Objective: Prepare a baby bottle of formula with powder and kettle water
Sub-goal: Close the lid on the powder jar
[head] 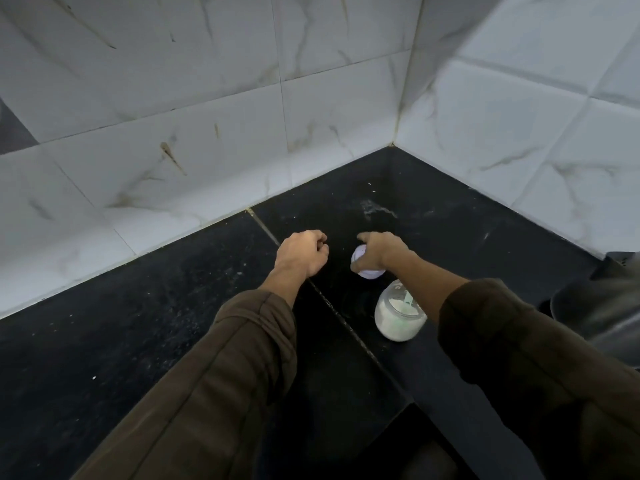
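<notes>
My right hand grips a small pale lilac-white round object, probably a bottle or its cap, just above the black counter. Most of that object is hidden under my fingers. Just in front of it stands an open glass jar of white powder with a pale green scoop inside. My left hand hovers to the left with its fingers curled and nothing visible in it. A dark kettle shows partly at the right edge.
White marbled wall tiles close the counter at the back and right, forming a corner. A seam runs diagonally across the counter between my arms. A little white powder is spilt near the corner.
</notes>
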